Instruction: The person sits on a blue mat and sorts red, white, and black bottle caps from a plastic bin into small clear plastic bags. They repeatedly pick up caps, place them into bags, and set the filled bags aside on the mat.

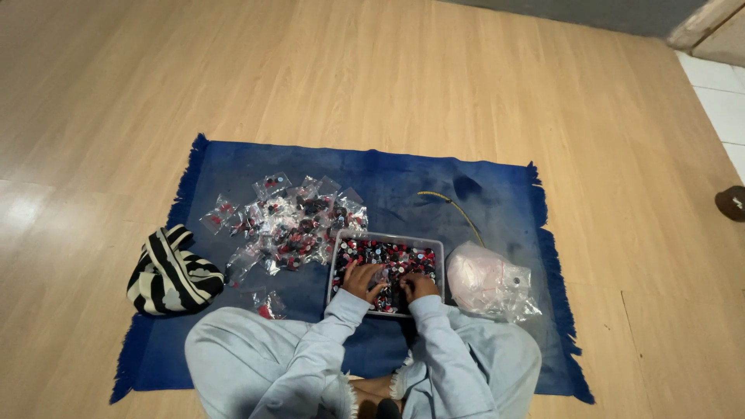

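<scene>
A grey plastic tray (439, 247) full of small red, black and blue round pieces sits on a blue rug in front of my crossed legs. My left hand (362, 279) is inside the tray, its fingers around a small clear bag (380, 275). My right hand (420, 287) rests curled on the pieces at the tray's near edge, close to the left hand. Its fingertips are hidden, so what it holds is unclear. Both arms wear light blue sleeves.
A pile of small clear bags holding pieces (291, 221) lies left of the tray, one loose bag (268, 305) near my knee. A larger clear bag of empty bags (489, 283) sits to the right. A black-and-white striped cloth bag (171, 273) lies on the blue rug (497, 194), over a wood floor.
</scene>
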